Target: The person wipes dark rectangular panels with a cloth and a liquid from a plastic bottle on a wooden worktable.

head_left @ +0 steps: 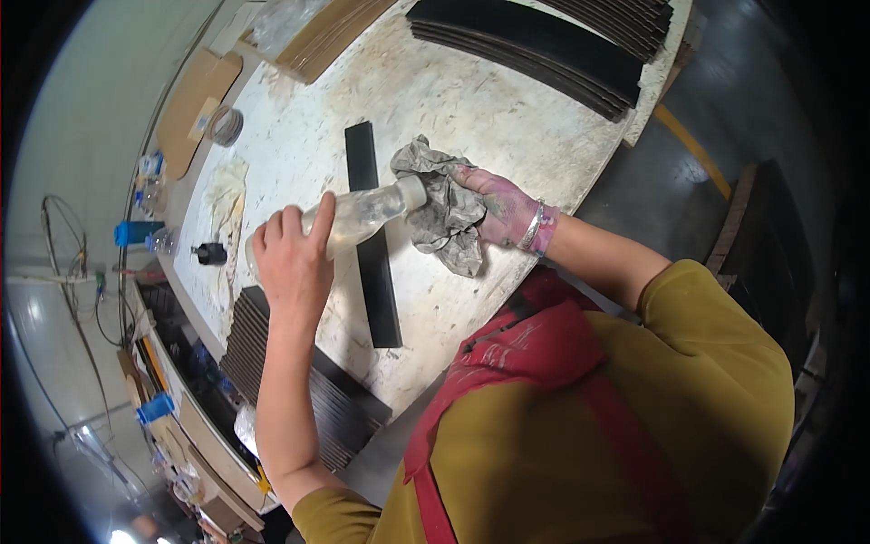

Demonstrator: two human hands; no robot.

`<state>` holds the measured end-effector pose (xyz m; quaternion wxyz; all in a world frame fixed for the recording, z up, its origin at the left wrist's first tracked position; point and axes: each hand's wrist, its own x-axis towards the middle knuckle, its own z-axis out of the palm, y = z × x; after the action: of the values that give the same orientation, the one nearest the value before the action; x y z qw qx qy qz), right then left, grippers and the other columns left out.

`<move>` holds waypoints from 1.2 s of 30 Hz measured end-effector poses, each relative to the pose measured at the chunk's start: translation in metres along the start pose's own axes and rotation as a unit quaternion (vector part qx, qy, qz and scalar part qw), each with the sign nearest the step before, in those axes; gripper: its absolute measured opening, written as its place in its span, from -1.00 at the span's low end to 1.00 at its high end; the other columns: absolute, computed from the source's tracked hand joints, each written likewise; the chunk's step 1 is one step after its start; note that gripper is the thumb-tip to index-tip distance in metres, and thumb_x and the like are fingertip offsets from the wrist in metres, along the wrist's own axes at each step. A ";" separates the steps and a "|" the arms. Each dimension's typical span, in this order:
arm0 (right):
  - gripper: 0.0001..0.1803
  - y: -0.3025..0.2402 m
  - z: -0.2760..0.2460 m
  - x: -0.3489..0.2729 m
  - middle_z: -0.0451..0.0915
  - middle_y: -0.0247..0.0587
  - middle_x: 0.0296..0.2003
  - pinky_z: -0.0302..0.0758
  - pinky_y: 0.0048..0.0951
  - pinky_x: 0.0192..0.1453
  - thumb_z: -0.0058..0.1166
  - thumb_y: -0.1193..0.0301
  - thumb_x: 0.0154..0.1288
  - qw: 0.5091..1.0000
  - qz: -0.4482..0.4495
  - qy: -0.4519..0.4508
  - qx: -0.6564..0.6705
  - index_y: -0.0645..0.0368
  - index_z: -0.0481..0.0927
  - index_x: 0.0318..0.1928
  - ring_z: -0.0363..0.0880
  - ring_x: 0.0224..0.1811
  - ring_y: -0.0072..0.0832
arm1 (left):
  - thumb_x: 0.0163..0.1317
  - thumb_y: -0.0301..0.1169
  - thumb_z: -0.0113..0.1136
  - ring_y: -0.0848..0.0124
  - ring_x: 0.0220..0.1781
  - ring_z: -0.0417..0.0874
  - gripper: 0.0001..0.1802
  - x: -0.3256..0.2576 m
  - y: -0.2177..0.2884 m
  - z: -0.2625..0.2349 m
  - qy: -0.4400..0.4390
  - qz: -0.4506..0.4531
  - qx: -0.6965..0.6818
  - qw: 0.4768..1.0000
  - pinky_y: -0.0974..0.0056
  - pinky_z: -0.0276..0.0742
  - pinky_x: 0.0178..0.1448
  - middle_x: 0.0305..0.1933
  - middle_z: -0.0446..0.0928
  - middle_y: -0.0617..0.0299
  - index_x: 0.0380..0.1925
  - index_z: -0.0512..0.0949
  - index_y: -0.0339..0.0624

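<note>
My left hand (297, 258), bare, is wrapped round a clear plastic bottle (362, 216) with a whitish cap. The bottle lies tilted over the table, its cap end against a crumpled grey rag (444, 218). In a stained purplish glove, my right hand (507, 210) holds that rag from its right side; some of the fingers are hidden behind the cloth. Beneath the bottle, a flat black strip (379, 288) rests on the worn white table (299, 118), running from the far side toward me.
Stacked black strips (526, 54) lie at the far right, and another stack (335, 408) sits by the near left edge. A roll of tape (223, 125), a small black object (209, 254) and a pale cloth (227, 195) lie left. A cardboard box (331, 41) stands at the back.
</note>
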<state>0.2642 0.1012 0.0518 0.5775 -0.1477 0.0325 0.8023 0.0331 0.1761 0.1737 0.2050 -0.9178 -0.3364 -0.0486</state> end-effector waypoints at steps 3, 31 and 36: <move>-0.68 0.000 -0.015 0.005 0.58 -0.16 -0.04 0.49 -0.03 0.10 -0.33 0.28 0.47 0.997 -0.006 0.074 -0.026 -0.01 0.39 0.12 0.60 -0.05 -0.26 | -0.19 -0.58 0.20 0.23 -0.10 0.49 -0.33 -0.003 0.003 -0.008 -0.024 0.009 0.034 0.999 0.14 0.33 0.04 -0.22 0.44 0.18 0.06 0.47 0.15; -0.59 -0.024 0.034 0.067 0.45 0.04 0.11 0.30 0.00 0.30 -0.16 0.27 0.39 0.989 -0.017 0.110 -0.100 0.23 0.37 0.13 0.43 0.17 -0.15 | -0.16 -0.41 0.41 0.08 0.08 0.49 -0.26 0.019 -0.068 0.130 0.101 -0.189 -0.302 0.929 0.15 0.43 0.13 0.12 0.41 -0.02 0.13 0.37 -0.15; -0.51 -0.028 0.001 0.045 0.38 0.00 0.20 0.20 0.01 0.37 -0.17 0.24 0.39 0.995 -0.001 0.091 -0.051 0.20 0.30 0.24 0.37 0.21 -0.10 | -0.02 -0.26 0.39 0.28 0.09 0.50 -0.20 0.018 -0.078 0.157 0.130 -0.342 -0.570 0.736 0.26 0.41 0.16 0.10 0.44 0.01 0.19 0.21 -0.28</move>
<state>0.2771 0.1520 0.0436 0.5647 -0.2492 0.0438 0.7856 -0.0102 0.3053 0.0613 -0.3446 -0.6712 -0.5068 -0.4170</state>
